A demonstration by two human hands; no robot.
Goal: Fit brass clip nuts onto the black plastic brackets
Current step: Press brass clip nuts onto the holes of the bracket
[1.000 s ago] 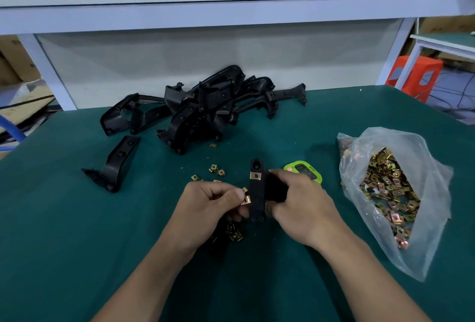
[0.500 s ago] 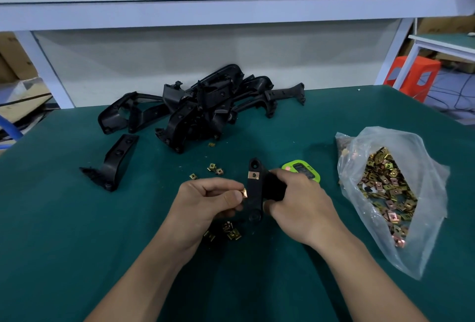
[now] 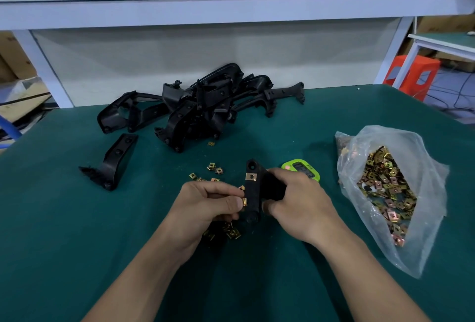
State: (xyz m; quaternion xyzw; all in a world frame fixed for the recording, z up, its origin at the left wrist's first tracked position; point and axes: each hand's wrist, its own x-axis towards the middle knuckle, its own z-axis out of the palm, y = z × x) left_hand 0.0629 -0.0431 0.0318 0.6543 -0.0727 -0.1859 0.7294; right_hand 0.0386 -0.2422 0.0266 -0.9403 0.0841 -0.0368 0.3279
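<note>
Pinching clip nut (image 3: 245, 202) w/ left hand (image 3: 205, 208) against bracket (image 3: 253, 193) in right hand (image 3: 298, 203).

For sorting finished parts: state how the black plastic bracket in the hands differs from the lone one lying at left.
The held black plastic bracket is gripped by the right hand; the lone black bracket lies untouched on the green mat. The held bracket carries a brass clip nut, the left hand pinching another nut; the lone bracket shows none. Both are black plastic.
</note>
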